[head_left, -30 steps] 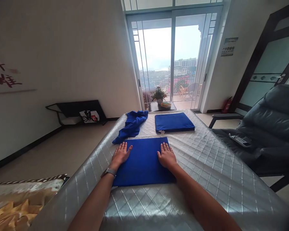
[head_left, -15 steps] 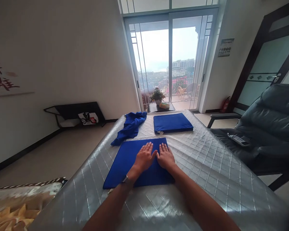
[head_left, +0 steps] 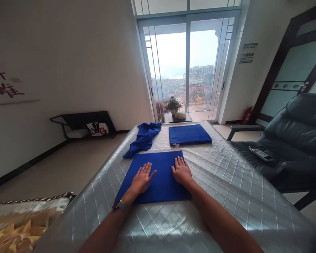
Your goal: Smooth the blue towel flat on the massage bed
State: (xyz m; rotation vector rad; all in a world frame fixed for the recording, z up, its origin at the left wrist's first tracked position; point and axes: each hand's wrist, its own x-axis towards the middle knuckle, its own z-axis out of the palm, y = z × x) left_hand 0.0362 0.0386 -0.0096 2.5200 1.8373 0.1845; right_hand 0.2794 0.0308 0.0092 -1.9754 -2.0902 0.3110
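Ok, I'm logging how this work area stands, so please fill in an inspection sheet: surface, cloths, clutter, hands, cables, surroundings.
Surface: quilted silver-grey bed top.
Cloths: flat folded blue cloth nearest; crumpled blue cloth far left; neat blue stack far right.
Clutter: printed white bag by the left wall.
Hands: left hand and right hand palm-down on the folded cloth, fingers extended.
Cables: too small to tell whether the white device on the dark armchair has one.
Surroundings: sliding glass door, potted plant, fire extinguisher.
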